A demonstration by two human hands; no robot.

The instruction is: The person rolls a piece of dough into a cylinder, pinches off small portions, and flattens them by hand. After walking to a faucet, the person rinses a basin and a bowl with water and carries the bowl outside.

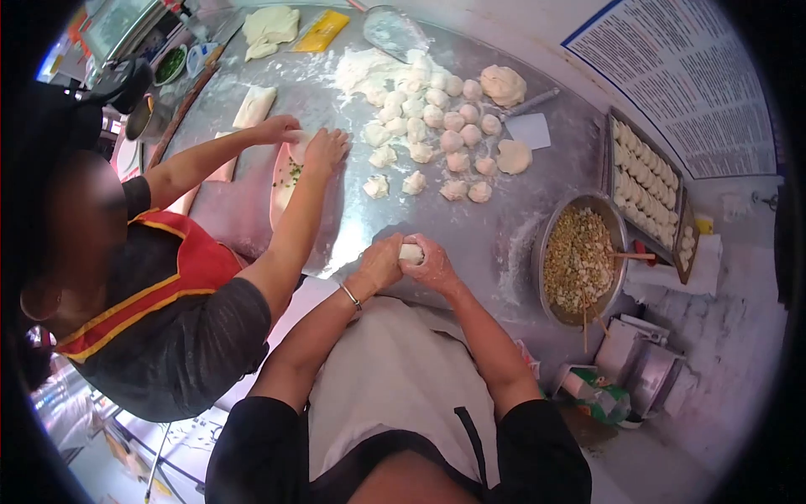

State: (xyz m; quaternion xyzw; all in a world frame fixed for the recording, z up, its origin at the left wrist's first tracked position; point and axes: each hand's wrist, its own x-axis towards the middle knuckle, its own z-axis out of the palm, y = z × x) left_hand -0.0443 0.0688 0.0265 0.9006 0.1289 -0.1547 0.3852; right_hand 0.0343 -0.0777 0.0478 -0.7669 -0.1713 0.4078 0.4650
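Note:
Close to the table's near edge, my left hand (382,262) and my right hand (431,265) are together around a small white piece of dough (410,253). Both hands have their fingers curled against it, and its top shows between them. A bracelet is on my left wrist. Beyond my hands, floured dough balls (453,141) lie grouped on the metal table (495,227). Some rougher lumps (375,186) sit nearest to me. A flattened round (514,156) lies at the group's right.
At left, a co-worker (168,286) handles dough with green filling (290,172). A filling bowl (621,277) with wooden sticks stands at right, beside a tray of shaped pieces (608,160). A white scraper (529,130), flour scoop (395,34) and larger dough (270,27) lie farther back.

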